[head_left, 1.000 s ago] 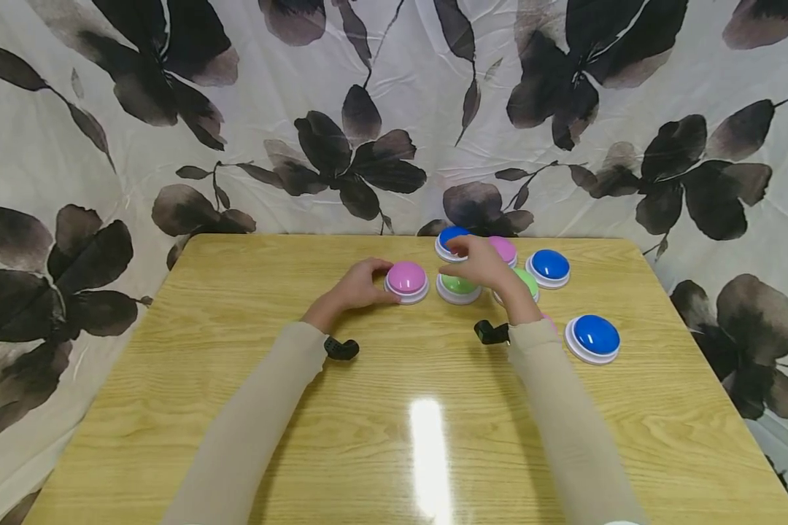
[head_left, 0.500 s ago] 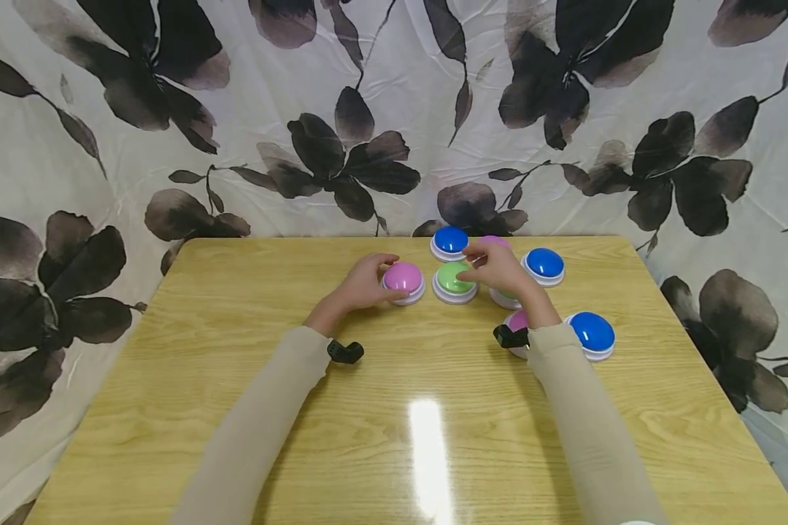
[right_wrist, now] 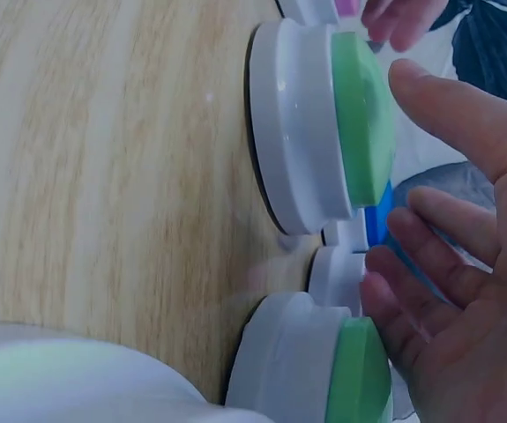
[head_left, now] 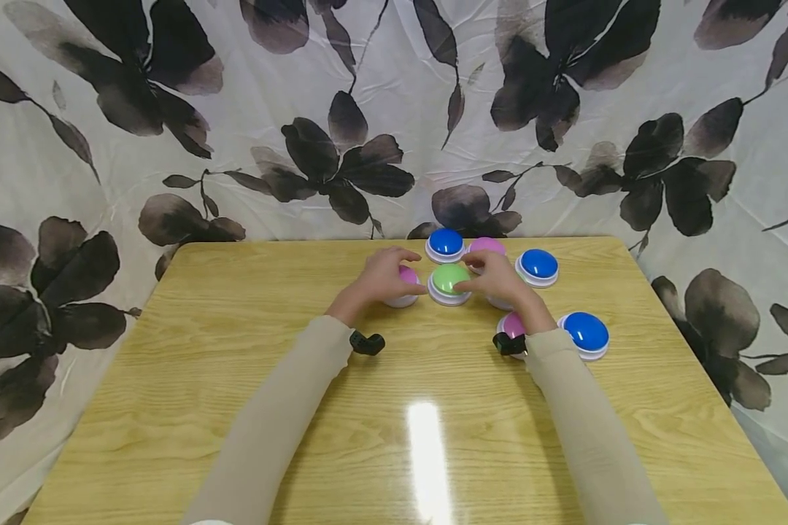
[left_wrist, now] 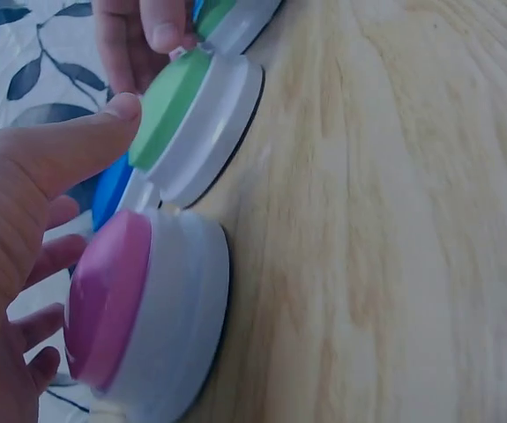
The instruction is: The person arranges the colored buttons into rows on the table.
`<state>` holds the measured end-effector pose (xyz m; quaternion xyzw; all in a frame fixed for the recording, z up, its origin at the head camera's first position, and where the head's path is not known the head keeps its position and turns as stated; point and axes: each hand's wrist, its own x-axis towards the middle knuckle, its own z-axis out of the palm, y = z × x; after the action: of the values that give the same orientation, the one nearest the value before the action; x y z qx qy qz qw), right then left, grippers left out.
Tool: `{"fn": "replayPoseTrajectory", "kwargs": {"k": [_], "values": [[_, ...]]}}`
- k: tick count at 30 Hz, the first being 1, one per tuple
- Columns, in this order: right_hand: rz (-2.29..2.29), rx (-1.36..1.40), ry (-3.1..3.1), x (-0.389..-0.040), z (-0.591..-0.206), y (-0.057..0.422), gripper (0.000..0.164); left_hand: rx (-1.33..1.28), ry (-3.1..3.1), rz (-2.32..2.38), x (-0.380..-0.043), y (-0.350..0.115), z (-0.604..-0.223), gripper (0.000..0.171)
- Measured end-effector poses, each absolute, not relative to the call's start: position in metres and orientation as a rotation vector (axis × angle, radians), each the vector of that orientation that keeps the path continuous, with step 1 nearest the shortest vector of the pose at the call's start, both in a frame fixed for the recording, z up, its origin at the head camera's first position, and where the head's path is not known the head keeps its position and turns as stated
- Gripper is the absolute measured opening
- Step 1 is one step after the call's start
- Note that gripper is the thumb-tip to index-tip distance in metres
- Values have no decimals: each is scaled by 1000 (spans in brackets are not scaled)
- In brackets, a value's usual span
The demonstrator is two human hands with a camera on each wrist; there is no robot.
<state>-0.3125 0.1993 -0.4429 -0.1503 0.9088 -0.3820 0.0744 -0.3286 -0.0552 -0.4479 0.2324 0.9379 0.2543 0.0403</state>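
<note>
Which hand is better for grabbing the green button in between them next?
Probably the right hand: in the head view, it partly overlaps the green button. The left hand stays outside that outline, partly covering a pink button.

A glossy, pale yellow wood-grained surface (head_left: 171, 364), streaked with light toward its near edge, carries eight domed buttons on white bases. By the far edge, right of its middle, sit a far blue button (head_left: 445, 241) and a far pink button (head_left: 487, 246). Nearer come a leftmost pink button (head_left: 408, 275), a green button (head_left: 449, 278), a partly hidden green button (right_wrist: 359, 374), and, toward the far right corner, a second blue button (head_left: 538, 264). Closest to the near edge lie a third pink button (head_left: 514, 324) and a third blue button (head_left: 585, 332).
</note>
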Motion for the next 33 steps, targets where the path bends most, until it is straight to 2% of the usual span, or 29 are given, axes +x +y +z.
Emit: {"fn": "replayPoseTrajectory", "kwargs": {"k": [8, 18, 33], "values": [[-1168, -485, 2723, -314, -446, 203, 65, 721, 2806, 733, -340, -37, -451, 74], [-1134, -473, 2692, -317, -453, 205, 65, 726, 2803, 613, -347, -28, -455, 67], [-953, -396, 2723, -318, -455, 201, 76, 781, 2742, 615, -351, -24, -455, 64]]}}
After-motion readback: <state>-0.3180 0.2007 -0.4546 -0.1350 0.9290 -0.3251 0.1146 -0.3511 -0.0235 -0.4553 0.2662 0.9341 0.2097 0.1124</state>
